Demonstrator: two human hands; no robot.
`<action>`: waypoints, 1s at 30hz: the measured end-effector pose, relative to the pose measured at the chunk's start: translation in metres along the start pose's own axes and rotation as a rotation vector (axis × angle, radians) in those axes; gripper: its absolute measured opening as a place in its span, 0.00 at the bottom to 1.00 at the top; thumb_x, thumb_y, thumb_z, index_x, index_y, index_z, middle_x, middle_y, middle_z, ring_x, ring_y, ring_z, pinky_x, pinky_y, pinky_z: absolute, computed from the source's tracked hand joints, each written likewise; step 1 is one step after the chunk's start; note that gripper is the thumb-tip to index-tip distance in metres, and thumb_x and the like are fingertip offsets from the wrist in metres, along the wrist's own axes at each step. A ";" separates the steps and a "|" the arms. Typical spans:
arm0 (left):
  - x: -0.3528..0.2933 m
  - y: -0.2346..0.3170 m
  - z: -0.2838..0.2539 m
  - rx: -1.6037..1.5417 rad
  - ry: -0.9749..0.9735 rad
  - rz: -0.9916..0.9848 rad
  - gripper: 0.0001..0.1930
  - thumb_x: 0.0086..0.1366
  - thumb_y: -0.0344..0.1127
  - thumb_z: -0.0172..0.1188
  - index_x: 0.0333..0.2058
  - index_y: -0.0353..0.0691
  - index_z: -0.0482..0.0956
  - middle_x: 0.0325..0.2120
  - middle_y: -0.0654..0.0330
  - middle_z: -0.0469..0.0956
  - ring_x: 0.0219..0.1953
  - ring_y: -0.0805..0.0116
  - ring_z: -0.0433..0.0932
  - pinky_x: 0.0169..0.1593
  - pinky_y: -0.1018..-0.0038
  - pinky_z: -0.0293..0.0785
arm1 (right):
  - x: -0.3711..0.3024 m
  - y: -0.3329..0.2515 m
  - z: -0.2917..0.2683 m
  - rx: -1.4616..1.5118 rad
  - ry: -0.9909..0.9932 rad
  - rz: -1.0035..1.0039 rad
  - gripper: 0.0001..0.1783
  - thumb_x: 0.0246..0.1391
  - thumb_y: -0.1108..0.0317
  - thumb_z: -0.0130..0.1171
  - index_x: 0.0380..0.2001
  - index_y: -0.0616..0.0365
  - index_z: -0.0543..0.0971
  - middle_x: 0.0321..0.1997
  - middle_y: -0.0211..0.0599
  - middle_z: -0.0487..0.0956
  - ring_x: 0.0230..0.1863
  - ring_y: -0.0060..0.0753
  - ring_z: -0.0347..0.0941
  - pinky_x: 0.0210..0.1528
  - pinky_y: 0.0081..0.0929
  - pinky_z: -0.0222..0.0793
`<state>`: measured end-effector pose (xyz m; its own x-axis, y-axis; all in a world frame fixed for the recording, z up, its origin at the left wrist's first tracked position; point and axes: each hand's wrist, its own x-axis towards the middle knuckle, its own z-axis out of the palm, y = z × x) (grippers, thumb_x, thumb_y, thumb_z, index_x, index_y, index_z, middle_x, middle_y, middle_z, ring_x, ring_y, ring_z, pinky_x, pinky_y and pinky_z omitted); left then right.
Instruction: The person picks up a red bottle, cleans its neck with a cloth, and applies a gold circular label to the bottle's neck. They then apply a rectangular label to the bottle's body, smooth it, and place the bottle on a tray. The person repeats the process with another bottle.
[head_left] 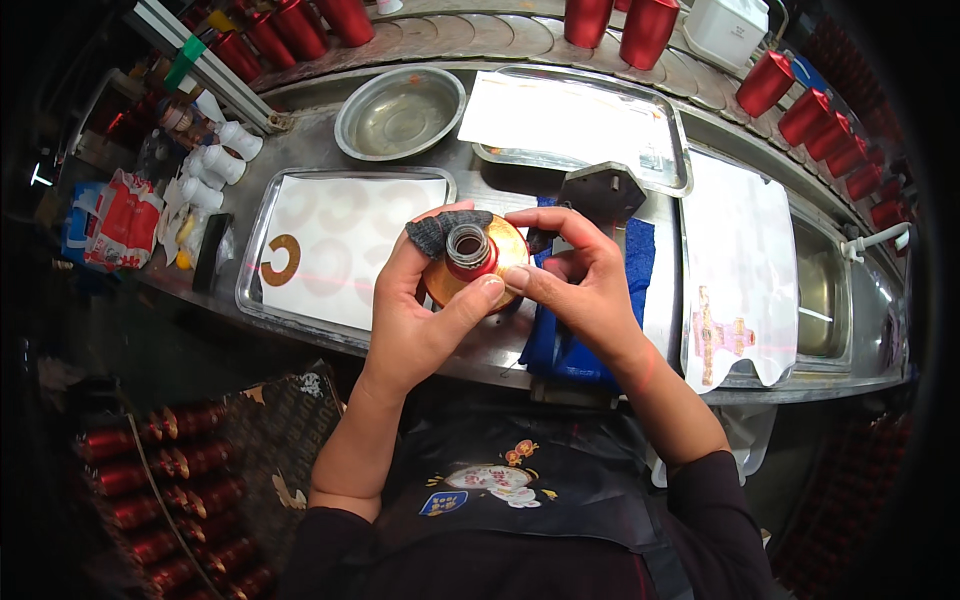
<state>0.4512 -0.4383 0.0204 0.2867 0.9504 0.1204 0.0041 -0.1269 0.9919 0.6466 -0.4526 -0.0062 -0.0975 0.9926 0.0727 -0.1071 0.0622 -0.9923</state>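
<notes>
A bottle with a clear threaded neck (pixel 468 247) is held upright between my hands, its open mouth facing up. Around its shoulder lies a gold ring-shaped label (pixel 508 243), with red showing at the base of the neck. My left hand (pixel 415 315) grips the bottle from the left, thumb on the near edge, a dark grey knitted cover (pixel 447 230) over its fingertips. From the right, my right hand (pixel 590 285) closes on the bottle, its thumb pressing the gold label and its index finger reaching over the far side. The bottle's lower body is hidden.
Left, a metal tray (pixel 250 275) carries a white sheet with one C-shaped gold label (pixel 281 261). Beyond are a round metal basin (pixel 400 112) and another tray (pixel 683 170). A blue cloth (pixel 575 345) lies beneath my right hand. Red bottles (pixel 650 30) stand on the curved conveyor behind.
</notes>
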 end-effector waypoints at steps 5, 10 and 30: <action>-0.002 0.001 0.002 -0.037 0.014 -0.034 0.31 0.59 0.31 0.69 0.60 0.32 0.71 0.54 0.57 0.74 0.55 0.70 0.75 0.60 0.71 0.71 | 0.008 -0.007 -0.002 0.208 -0.048 0.110 0.24 0.53 0.70 0.70 0.53 0.64 0.77 0.50 0.28 0.78 0.27 0.04 0.66 0.31 0.07 0.63; -0.002 0.001 0.008 -0.001 0.042 -0.014 0.31 0.59 0.30 0.69 0.61 0.31 0.69 0.54 0.56 0.74 0.56 0.70 0.75 0.60 0.72 0.71 | 0.009 -0.008 -0.002 0.171 -0.036 0.129 0.23 0.52 0.72 0.71 0.50 0.63 0.77 0.47 0.27 0.77 0.26 0.03 0.64 0.29 0.06 0.61; 0.000 -0.001 0.013 0.005 0.050 0.022 0.33 0.60 0.30 0.68 0.63 0.33 0.66 0.55 0.56 0.73 0.56 0.70 0.74 0.61 0.71 0.70 | 0.027 -0.003 0.002 0.159 0.000 0.095 0.14 0.55 0.66 0.68 0.41 0.62 0.78 0.37 0.27 0.78 0.25 0.07 0.71 0.24 0.10 0.64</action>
<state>0.4633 -0.4422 0.0193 0.2387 0.9604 0.1437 0.0030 -0.1487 0.9889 0.6424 -0.4266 -0.0011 -0.1148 0.9932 -0.0210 -0.2526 -0.0497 -0.9663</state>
